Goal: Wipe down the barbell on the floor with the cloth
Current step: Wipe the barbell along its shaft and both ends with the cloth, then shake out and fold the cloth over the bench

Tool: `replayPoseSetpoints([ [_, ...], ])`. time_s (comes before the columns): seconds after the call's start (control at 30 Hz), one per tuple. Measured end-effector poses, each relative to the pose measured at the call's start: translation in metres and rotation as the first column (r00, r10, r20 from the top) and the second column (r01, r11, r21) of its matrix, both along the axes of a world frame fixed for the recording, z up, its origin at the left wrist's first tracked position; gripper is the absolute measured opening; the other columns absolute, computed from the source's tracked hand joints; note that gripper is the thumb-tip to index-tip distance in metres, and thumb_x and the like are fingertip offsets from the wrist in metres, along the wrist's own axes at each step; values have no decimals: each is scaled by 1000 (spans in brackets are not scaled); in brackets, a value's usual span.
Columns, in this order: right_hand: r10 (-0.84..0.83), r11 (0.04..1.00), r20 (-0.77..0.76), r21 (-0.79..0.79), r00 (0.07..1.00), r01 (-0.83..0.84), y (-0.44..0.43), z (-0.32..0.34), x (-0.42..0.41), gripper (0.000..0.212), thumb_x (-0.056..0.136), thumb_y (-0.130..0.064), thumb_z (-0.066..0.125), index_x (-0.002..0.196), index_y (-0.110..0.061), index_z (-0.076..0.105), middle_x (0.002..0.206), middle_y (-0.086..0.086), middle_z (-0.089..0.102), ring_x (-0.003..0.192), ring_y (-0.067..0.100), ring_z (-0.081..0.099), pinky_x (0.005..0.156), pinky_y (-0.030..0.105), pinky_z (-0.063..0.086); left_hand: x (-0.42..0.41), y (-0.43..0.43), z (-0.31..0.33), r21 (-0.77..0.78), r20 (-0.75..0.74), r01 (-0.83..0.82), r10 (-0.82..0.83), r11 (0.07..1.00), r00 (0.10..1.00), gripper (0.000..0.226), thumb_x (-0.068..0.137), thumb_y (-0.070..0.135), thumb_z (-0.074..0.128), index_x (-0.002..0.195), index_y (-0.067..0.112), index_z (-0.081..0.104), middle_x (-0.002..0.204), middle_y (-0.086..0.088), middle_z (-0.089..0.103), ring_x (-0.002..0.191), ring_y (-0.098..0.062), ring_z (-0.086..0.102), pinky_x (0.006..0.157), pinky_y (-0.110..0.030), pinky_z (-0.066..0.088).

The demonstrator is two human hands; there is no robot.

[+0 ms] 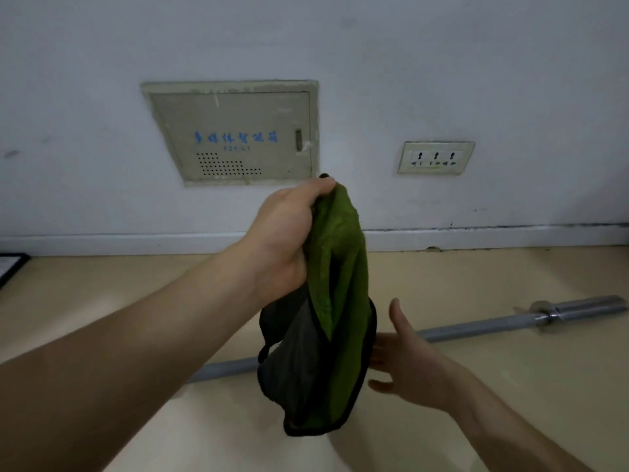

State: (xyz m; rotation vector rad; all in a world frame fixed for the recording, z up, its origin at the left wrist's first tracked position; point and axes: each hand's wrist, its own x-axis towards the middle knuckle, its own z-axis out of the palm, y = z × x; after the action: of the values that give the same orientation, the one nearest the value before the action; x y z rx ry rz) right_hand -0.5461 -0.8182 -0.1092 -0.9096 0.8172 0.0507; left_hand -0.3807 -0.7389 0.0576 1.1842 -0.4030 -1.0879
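Blue Chinese lettering, too blurred to read, marks the beige panel (235,134) in the white wall (442,63), with a triple socket (435,158) to its right. Left hand (286,240) fists the top of the green-and-grey cloth (326,318), which hangs mid-air. Right hand (408,366) is spread open just beside it, and the barbell (476,327) lies behind them on the tan floor (510,386).

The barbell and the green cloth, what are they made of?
The barbell looks like metal: a grey, dull bar with a shinier, chrome-like sleeve at its right end. The cloth, held up by the left hand, looks like soft woven fabric, maybe microfibre: it droops in folds, green with a dark edge.
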Motion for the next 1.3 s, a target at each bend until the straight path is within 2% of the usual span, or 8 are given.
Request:
replayPoseSetpoints([
  [0.37, -489, 844, -2, -254, 872, 473, -3, 82, 39, 18, 90, -30, 59, 102, -17, 63, 104, 2, 69, 99, 22, 63, 86, 40, 51, 72, 34, -13, 283, 323, 17, -112, 959, 940, 38, 96, 17, 49, 134, 20, 48, 116, -1, 64, 95, -17, 65, 79, -33, 56],
  [0.53, -475, 708, -237, -674, 848, 208, 2, 142, 22, 6, 84, -5, 64, 89, -7, 65, 96, 18, 69, 89, 34, 65, 77, 46, 55, 76, 75, -8, 427, 692, -266, -123, 864, 711, 34, 91, 21, 52, 124, 24, 60, 106, 2, 67, 94, -16, 62, 85, -29, 51],
  [0.63, -433, 698, -453, -715, 779, -28, 10, 180, 12, 13, 80, -5, 68, 91, 2, 67, 76, 16, 65, 66, 28, 59, 60, 36, 51, 81, 90, 25, 449, 673, -327, -75, 832, 736, 29, 85, 19, 58, 112, 24, 64, 84, -1, 67, 80, -17, 63, 65, -25, 49],
  [0.8, -508, 844, -416, -415, 754, 340, 27, 262, 16, 9, 83, -5, 66, 83, -10, 59, 80, 7, 53, 65, 13, 47, 54, 24, 34, 98, 126, 104, 490, 162, -13, -76, 872, 984, 34, 79, 8, 71, 108, 24, 67, 97, -9, 66, 84, -22, 66, 73, -30, 56],
  [0.93, -240, 854, -424, -519, 873, -17, 39, 331, 24, 34, 76, -12, 75, 106, -21, 61, 87, 5, 61, 71, 16, 56, 56, 21, 37, 97, 160, 146, 733, 522, 4, -566, 680, 637, 40, 76, 11, 74, 112, 25, 66, 101, 6, 57, 92, -13, 53, 82, -22, 40],
  [1.03, 69, 491, -665, -626, 743, -606, 52, 374, 30, 33, 74, -14, 77, 102, -28, 67, 89, -7, 65, 81, 12, 60, 66, 19, 43, 99, 184, 166, 703, 679, -110, -618, 702, 397, 23, 88, 23, 61, 110, 20, 69, 86, -2, 48, 76, -16, 46, 64, -25, 33],
  [1.13, 3, 176, -765, -633, 644, -754, 79, 402, 37, 16, 81, -22, 69, 96, -23, 72, 80, -7, 59, 72, 12, 55, 65, 26, 41, 106, 212, 186, 655, 737, -185, -564, 733, 374, 17, 88, 19, 61, 98, 14, 74, 93, -7, 49, 83, -24, 47, 66, -25, 35],
  [1.3, -68, 204, -683, -723, 727, -660, 118, 430, 51, 13, 81, -29, 70, 79, -18, 75, 94, -9, 59, 85, 13, 56, 71, 28, 41, 107, 244, 228, 661, 725, -182, -556, 728, 408, 20, 94, 22, 50, 82, 18, 65, 84, -1, 59, 79, -22, 55, 63, -23, 35],
])
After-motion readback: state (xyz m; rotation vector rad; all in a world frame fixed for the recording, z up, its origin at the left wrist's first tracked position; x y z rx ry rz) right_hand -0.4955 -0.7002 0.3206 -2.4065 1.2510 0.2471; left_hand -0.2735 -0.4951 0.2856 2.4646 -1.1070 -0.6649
